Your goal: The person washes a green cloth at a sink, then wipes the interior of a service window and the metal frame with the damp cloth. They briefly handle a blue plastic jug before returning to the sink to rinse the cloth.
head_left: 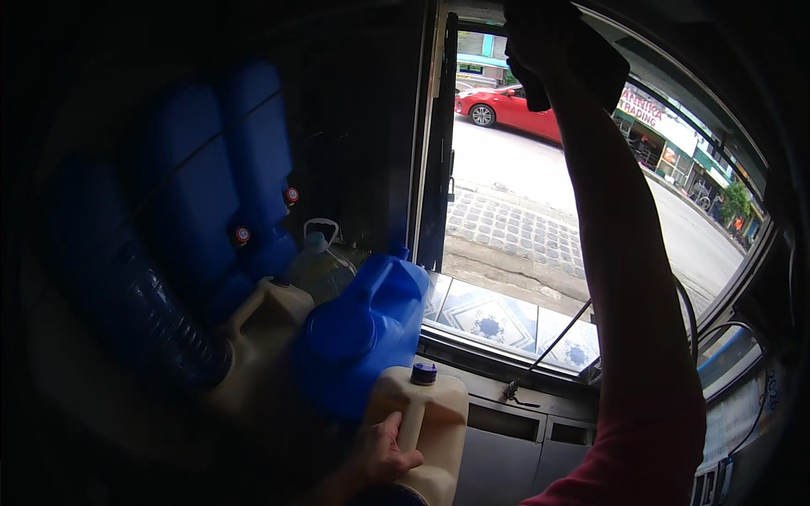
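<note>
at the far left a ribbed plastic bottle (pixel 175 316) lies in shadow, then come a beige can (pixel 283 299) and a big blue jug (pixel 337 337), both just left of and behind the capped beige jug (pixel 440 451). that jug is at the lower middle, in front of the window sill (pixel 485 314), with the left hand (pixel 388 454) wrapped narrowly on its moulded handle, thumb on the near side. its wall looks like stiff plastic, likely tough rather than fragile, perhaps slick if wet; the opaque sides hide the level inside, so it could be light or quite heavy. the handle bar below the purple cap (pixel 424 374) seems the best hold, better than the smooth sides. furthest right, the right hand (pixel 533 46) is raised beside a dark shape (pixel 601 69), too shadowed to tell its grip.
</note>
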### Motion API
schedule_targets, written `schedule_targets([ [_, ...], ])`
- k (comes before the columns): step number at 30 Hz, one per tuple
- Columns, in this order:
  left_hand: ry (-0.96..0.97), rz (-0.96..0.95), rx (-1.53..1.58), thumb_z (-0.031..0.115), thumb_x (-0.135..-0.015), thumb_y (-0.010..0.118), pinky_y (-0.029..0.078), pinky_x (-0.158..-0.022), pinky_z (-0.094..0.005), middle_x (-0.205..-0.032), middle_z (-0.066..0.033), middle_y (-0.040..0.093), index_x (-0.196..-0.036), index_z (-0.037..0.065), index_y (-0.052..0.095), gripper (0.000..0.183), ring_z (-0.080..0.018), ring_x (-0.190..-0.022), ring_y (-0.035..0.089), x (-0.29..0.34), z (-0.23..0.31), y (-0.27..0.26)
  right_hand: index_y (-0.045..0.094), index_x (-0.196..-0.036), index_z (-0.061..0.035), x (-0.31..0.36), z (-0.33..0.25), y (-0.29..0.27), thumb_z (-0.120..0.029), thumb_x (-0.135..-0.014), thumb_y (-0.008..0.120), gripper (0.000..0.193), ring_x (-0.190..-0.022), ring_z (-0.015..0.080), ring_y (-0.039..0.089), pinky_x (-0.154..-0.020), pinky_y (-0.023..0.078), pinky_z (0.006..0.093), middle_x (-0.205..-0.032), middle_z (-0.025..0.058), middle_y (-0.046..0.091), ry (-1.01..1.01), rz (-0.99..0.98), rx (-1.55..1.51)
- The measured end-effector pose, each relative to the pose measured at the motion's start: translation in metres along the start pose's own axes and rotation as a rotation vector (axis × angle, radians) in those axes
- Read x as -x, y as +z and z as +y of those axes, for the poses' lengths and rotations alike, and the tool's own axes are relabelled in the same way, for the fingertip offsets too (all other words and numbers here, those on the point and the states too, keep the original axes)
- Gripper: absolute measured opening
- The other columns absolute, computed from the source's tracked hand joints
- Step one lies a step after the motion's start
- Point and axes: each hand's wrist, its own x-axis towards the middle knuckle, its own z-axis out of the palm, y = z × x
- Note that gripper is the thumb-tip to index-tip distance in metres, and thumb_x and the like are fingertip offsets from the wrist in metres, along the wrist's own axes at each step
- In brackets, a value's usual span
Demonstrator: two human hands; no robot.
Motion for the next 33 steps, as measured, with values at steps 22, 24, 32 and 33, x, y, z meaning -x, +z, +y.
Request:
schedule_targets([
  [22,-0.009,-0.107,0.131,0.024,-0.069,0.074,0.048,-0.061,-0.0335,-0.077,-0.0141,0.063,-0.097,0.001,0.049,0.045,-0.0216,-0.066,0.062,0.000,0.001,-0.009,0.057,-0.112,-0.0039,0.459,-0.383,-0.299,-0.013,-0.085,0.058,0.029,-0.107,0.0339,0.052,-0.094,0.042,0.0434,-0.113,0.0175,0.056,0.353,-1.216,-1.532],
  [24,0.010,-0.089,0.209,0.022,-0.069,0.074,0.047,-0.056,-0.0315,-0.072,-0.0134,0.062,-0.095,0.001,0.048,0.043,-0.0190,-0.061,0.061,-0.001,0.000,-0.007,0.057,-0.111,-0.0039,0.479,-0.389,-0.316,-0.014,-0.084,0.058,0.029,-0.107,0.0339,0.052,-0.094,0.042,0.0438,-0.113,0.0172,0.056,0.322,-1.254,-1.575],
  [32,0.038,-0.074,0.135,0.023,-0.067,0.074,0.047,-0.055,-0.0338,-0.066,-0.0137,0.059,-0.090,0.001,0.047,0.042,-0.0224,-0.056,0.061,-0.005,0.008,-0.002,0.058,-0.107,-0.0040,0.363,-0.321,-0.215,-0.015,-0.080,0.061,0.029,-0.108,0.0336,0.052,-0.094,0.042,0.0450,-0.113,0.0162,0.057,0.181,-0.604,-1.391],
  [33,0.042,-0.070,0.126,0.023,-0.067,0.074,0.048,-0.055,-0.0345,-0.066,-0.0141,0.059,-0.089,0.001,0.047,0.042,-0.0236,-0.057,0.061,-0.004,0.009,-0.001,0.058,-0.104,-0.0029,0.327,-0.303,-0.177,-0.014,-0.074,0.066,0.032,-0.107,0.0330,0.051,-0.096,0.040,0.0479,-0.111,0.0155,0.056,0.128,-0.506,-1.207],
])
